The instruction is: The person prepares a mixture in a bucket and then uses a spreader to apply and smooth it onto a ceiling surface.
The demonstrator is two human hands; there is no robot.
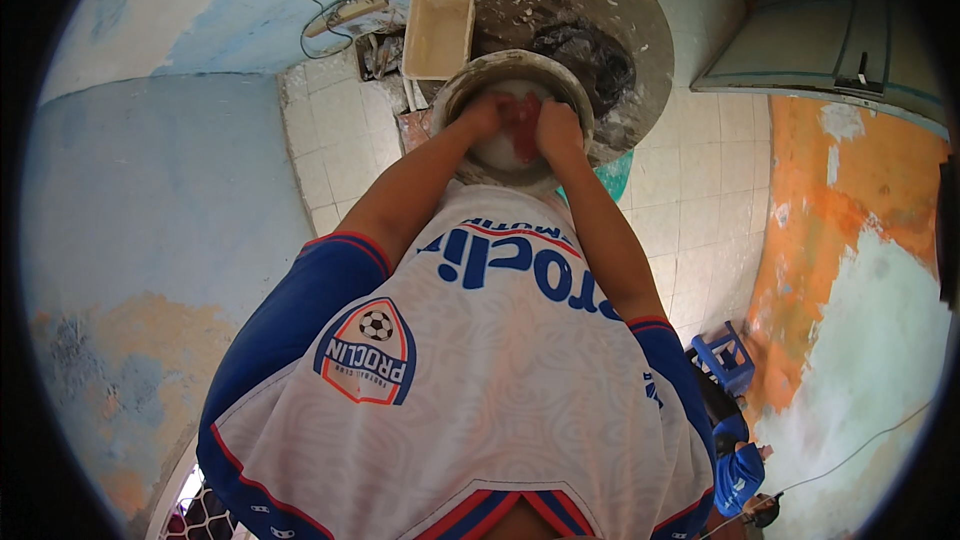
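Down at the middle of the view, both hands are pressed into a round shallow bowl [510, 68] with a thick, crusted rim, which sits at the near edge of a large round grey slab [610, 30] smeared with dried residue. The left hand [487, 116] and the right hand [558, 125] lie close together inside the bowl, fingers curled around a small red piece [526, 130] held between them against the pale inner surface; how tightly each hand grips it cannot be told. Judging by its thick wall and caked edge, the bowl looks heavy and rigid, probably gritty rather than slick, and best held by the rim on opposite sides with both hands. The red piece seems light and thin, easily lost from wet fingers. Just beyond the bowl rests a cream rectangular tray [438, 28], with a tangle of cable [345, 12] near it on the tiled floor [700, 200].
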